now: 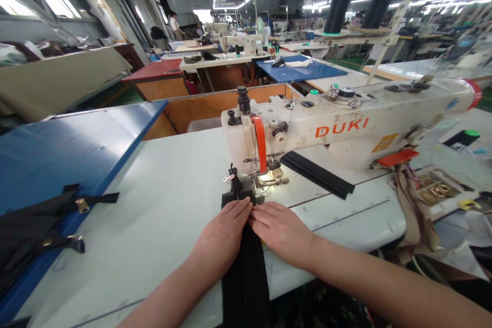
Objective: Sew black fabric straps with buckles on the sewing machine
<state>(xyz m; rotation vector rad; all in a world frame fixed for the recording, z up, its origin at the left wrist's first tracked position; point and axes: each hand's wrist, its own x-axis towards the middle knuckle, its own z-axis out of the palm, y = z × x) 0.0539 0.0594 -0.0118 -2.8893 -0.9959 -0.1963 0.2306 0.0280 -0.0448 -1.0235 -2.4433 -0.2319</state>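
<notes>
A black fabric strap (246, 271) runs from the table's near edge up to the needle of a white DUKI sewing machine (346, 123). My left hand (223, 236) lies flat on the strap's left side, fingers stretched toward the presser foot (269, 180). Beside it, my right hand (282, 230) presses flat on the strap's right side, with its fingertips touching those of the left. Both hands sit just short of the needle. The strap's far end is bunched under the foot.
Several black strips (317, 174) lie under the machine arm. Black straps with metal buckles (46, 225) sit on the blue board at left. A tray of metal hardware (438, 192) and hanging cloth are at right. Thread cones (338, 5) stand behind; other workstations fill the hall.
</notes>
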